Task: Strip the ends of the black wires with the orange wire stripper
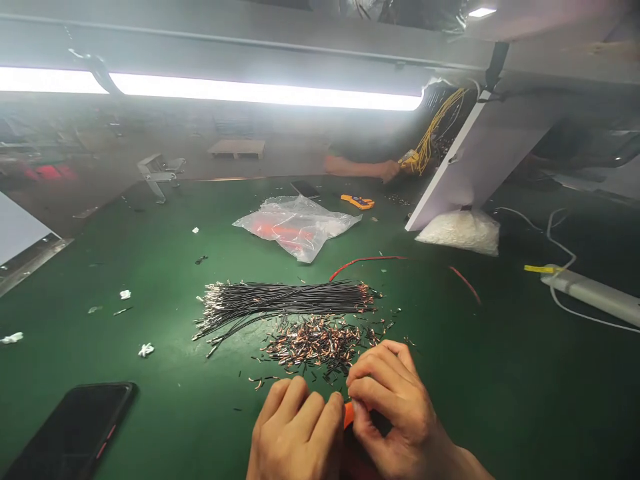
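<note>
Orange item [349, 416], mostly hidden, sat between the curled left hand [299, 427] and pinched right hand [400, 403], exact grip indeterminable, near wire clippings [320, 341] on the bench [190, 413]; wire-end trimming was apparently in hand, and the next move seemingly called for steady alignment.

Your left grip [297, 430], at the near side of the wire-clippings pile [320, 343], is a bare hand with rounded knuckles; your right grip [395, 393] is bare through the wrist.
</note>
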The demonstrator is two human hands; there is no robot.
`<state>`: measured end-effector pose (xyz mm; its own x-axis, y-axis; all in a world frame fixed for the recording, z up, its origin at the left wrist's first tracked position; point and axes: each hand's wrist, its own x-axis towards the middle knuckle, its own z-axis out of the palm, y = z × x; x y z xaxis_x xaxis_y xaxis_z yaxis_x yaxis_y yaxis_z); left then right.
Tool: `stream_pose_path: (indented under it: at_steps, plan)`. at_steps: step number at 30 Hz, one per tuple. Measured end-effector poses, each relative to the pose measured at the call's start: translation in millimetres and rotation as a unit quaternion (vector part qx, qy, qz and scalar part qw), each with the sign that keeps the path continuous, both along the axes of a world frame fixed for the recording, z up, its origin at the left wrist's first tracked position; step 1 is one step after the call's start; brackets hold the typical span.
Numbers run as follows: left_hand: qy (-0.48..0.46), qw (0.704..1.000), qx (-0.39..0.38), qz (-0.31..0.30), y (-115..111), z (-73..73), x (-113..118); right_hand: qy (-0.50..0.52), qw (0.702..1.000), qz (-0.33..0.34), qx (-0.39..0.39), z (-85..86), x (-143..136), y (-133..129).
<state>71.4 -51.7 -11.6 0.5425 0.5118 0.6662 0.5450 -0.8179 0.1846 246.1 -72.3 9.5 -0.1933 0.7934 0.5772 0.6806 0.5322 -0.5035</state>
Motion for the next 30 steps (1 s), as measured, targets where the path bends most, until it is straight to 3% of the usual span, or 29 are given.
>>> stream_pose_path:
  at_steps: [6, 17, 30]
  plan:
    - [0.029, 0.999, 0.036, -0.006, 1, -1.9, -1, -0.025, 0.999, 0.004, -0.045, -1.0, 2, 2]
    - [0.038, 0.997, 0.055, 0.043, -5, -4.7, 6, -0.049, 0.999, 0.01, 0.009, -11.5, -3, 5]
    - [0.057, 0.99, 0.087, 0.095, -2, -10.1, 13, 0.01, 0.997, -0.071, 0.008, -30.1, -15, 11]
